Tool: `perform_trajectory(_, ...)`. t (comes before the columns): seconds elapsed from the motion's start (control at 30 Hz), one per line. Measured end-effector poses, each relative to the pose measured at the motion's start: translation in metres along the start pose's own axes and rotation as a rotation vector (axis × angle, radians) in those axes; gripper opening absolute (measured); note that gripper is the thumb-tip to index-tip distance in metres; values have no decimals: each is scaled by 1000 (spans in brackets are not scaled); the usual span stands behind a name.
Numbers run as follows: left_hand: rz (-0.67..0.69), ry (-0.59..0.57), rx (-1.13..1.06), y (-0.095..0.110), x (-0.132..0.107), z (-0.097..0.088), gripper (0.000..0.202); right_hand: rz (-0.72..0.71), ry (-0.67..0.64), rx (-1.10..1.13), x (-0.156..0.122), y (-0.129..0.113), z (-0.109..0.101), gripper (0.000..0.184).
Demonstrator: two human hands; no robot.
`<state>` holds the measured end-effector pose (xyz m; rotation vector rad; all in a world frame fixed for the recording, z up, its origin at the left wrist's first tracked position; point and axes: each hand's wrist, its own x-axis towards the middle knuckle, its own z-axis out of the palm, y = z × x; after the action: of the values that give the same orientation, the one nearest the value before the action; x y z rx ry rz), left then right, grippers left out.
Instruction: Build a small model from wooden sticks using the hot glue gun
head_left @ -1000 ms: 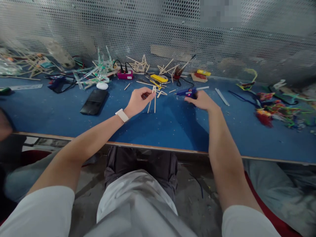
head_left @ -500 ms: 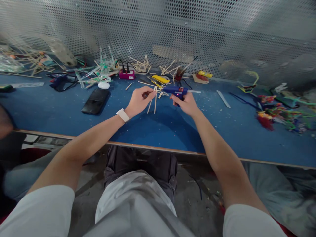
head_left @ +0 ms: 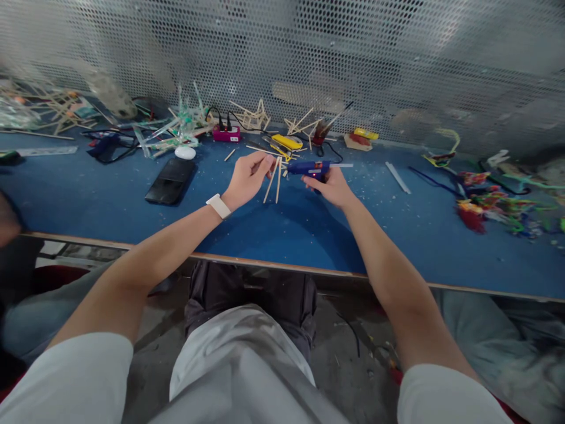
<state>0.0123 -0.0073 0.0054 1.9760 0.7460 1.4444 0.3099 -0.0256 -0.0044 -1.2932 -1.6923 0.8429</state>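
My left hand [head_left: 246, 178] pinches the top of a small frame of thin wooden sticks [head_left: 274, 184], whose legs stand on the blue table [head_left: 309, 229]. A white band circles that wrist. My right hand [head_left: 332, 185] grips a blue hot glue gun [head_left: 309, 168], nozzle pointing left and almost touching the top of the stick frame. Both hands hover over the middle of the table.
A black phone [head_left: 171, 179] lies left of my hands. Along the mesh wall sit loose sticks, other stick models [head_left: 252, 117], a pink power strip [head_left: 225, 134], a yellow tool [head_left: 286, 142]. Coloured pipe cleaners [head_left: 489, 197] pile up at right. Another person's arm shows at far left.
My right hand picked the glue gun up from the table at the right and carried it left, bringing its nozzle close to the stick frame. My left hand stayed holding the sticks.
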Motion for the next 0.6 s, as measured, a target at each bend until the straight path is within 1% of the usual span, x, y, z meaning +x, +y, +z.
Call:
perform_trajectory(0.13, -2, 9, -2, -1, -1, 1, 73, -28, 46, 72, -3, -13, 2, 68)
perform_trajectory(0.3, -17, 27, -11, 1, -1, 2, 72, -25, 48, 122, -8, -26, 4, 69)
perform_trajectory(0.47, -24, 29, -7, 3, -3, 2, 73, -22, 35, 140, -10, -32, 7, 68)
perform_trajectory(0.6, -9, 27, 47, 5, -5, 2, 70, -36, 14, 138, -10, -33, 8, 66)
